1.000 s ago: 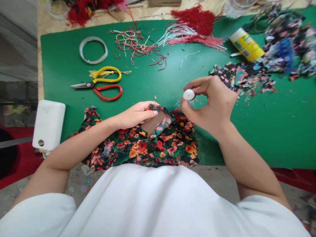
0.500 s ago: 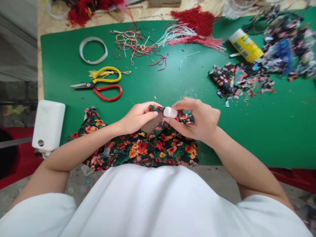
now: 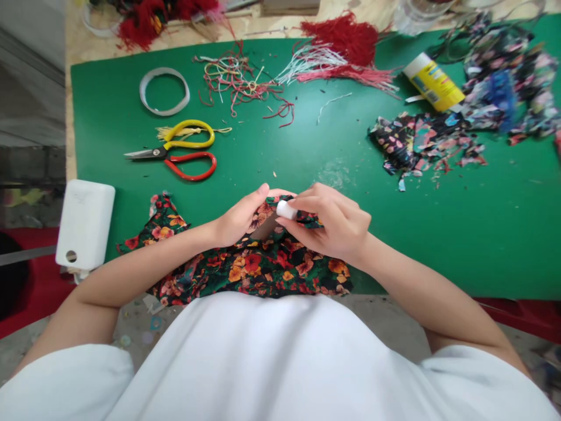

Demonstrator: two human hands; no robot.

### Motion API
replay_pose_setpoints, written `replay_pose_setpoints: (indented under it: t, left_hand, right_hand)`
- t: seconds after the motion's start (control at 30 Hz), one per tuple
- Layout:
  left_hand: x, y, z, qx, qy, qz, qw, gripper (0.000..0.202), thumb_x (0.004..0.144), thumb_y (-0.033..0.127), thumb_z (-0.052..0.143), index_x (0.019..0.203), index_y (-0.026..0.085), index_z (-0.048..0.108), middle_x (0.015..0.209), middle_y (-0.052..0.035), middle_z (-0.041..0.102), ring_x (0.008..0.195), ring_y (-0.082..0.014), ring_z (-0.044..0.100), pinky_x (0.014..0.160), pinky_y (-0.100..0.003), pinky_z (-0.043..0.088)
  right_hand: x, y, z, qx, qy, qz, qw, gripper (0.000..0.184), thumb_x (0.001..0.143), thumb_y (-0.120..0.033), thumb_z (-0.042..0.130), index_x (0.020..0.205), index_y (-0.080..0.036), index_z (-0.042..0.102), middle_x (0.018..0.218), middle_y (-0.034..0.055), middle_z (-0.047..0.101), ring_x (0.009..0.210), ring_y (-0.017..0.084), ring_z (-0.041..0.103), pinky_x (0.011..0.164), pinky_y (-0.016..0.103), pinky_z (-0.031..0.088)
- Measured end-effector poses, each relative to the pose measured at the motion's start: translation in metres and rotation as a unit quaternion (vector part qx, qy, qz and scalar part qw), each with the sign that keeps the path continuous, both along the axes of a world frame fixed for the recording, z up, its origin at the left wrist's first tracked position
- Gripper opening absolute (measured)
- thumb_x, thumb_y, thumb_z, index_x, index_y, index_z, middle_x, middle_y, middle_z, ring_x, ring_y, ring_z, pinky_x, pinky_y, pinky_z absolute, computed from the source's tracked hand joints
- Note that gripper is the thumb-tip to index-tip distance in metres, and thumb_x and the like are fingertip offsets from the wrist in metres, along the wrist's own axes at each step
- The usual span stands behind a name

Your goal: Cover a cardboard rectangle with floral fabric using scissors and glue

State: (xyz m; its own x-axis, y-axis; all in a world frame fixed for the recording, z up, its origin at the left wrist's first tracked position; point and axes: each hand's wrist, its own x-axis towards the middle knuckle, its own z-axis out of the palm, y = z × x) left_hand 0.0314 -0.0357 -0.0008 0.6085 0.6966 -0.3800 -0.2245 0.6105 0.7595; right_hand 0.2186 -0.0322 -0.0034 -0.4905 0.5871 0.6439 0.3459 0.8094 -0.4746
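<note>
A piece of dark floral fabric (image 3: 263, 263) lies at the near edge of the green mat (image 3: 280, 158), with a brown card (image 3: 266, 229) tucked under a folded flap. My left hand (image 3: 243, 216) pinches that flap at its top edge, fingers closed on the cloth. My right hand (image 3: 331, 225) grips a small white cap-like piece (image 3: 286, 209) and presses it against the fabric right beside my left fingertips.
Yellow and red scissors (image 3: 179, 151) and a white tape ring (image 3: 164, 90) lie at the left. Red and pink tassel threads (image 3: 342, 52) sit at the back. A yellow glue stick (image 3: 433, 82) and floral scraps (image 3: 425, 143) are at the right. A white box (image 3: 85, 225) stands left of the mat.
My right hand came down and leftward from above the mat, bringing the white piece onto the fabric beside my left hand. My left hand shifted its fingers up on the flap.
</note>
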Motion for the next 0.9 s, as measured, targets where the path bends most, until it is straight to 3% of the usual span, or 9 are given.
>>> replay_pose_setpoints:
  t: [0.33, 0.67, 0.9]
  left_hand:
    - [0.0031, -0.0060, 0.0048, 0.033, -0.010, 0.008, 0.999, 0.057, 0.087, 0.064, 0.052, 0.109, 0.014, 0.069, 0.110, -0.0077, 0.073, 0.126, -0.0252, 0.057, 0.115, -0.038, 0.037]
    - [0.0044, -0.0106, 0.0033, 0.143, 0.064, -0.005, 0.988, 0.066, 0.084, 0.074, 0.044, 0.100, 0.017, 0.072, 0.112, -0.0100, 0.070, 0.128, -0.0253, 0.054, 0.116, -0.036, 0.036]
    - [0.0037, -0.0100, 0.0012, 0.127, 0.072, 0.003, 0.989, 0.066, 0.085, 0.073, 0.043, 0.108, 0.018, 0.071, 0.107, -0.0077, 0.073, 0.118, -0.0241, 0.061, 0.109, -0.036, 0.043]
  right_hand:
    - [-0.0010, -0.0013, -0.0014, 0.019, 0.013, 0.004, 1.000, 0.023, 0.083, -0.015, 0.070, 0.097, -0.019, 0.052, 0.075, 0.0021, 0.062, 0.065, 0.013, 0.060, 0.059, 0.027, 0.053]
    - [-0.0086, -0.0061, 0.0052, 0.015, 0.031, 0.017, 0.999, 0.017, 0.087, -0.017, 0.065, 0.097, -0.020, 0.051, 0.080, 0.0035, 0.064, 0.067, 0.013, 0.060, 0.061, 0.026, 0.053]
    - [-0.0035, -0.0022, 0.0061, 0.003, -0.022, 0.005, 1.000, 0.012, 0.090, -0.019, 0.061, 0.085, -0.022, 0.050, 0.072, 0.0006, 0.059, 0.062, 0.012, 0.055, 0.058, 0.026, 0.050]
